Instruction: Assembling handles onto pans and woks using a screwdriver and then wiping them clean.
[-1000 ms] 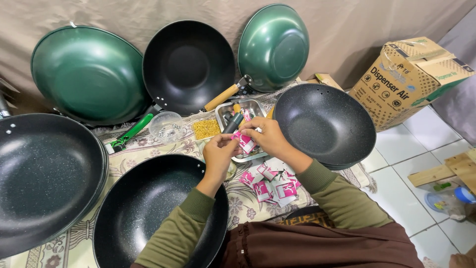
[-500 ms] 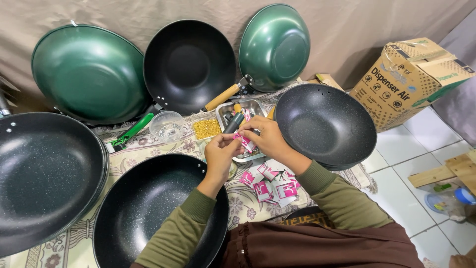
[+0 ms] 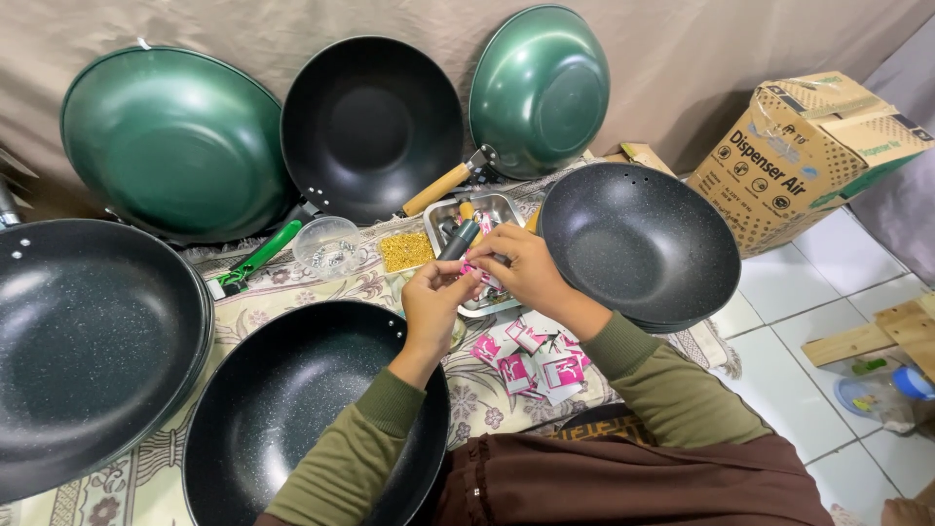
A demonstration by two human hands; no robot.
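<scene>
My left hand [image 3: 435,304] and my right hand [image 3: 521,267] meet over a small steel tray [image 3: 499,207], both pinching one small pink packet [image 3: 477,274] between the fingertips. A screwdriver-like tool with a dark grip [image 3: 458,239] lies in the tray. More pink-and-white packets [image 3: 534,360] lie scattered on the patterned cloth [image 3: 292,288] just below my hands. A black speckled wok without a handle [image 3: 292,409] sits under my left forearm; another [image 3: 638,244] sits right of my right hand.
Two green woks [image 3: 175,141] [image 3: 541,88] and a black wok [image 3: 370,122] lean on the backdrop. A large black pan [image 3: 88,341] fills the left. A clear cup [image 3: 329,245], a pile of yellow bits [image 3: 405,250] and a cardboard box [image 3: 808,156] stand nearby.
My hands have stayed over the tray; the fingers have shifted slightly on the pink packet. Nothing else has moved.
</scene>
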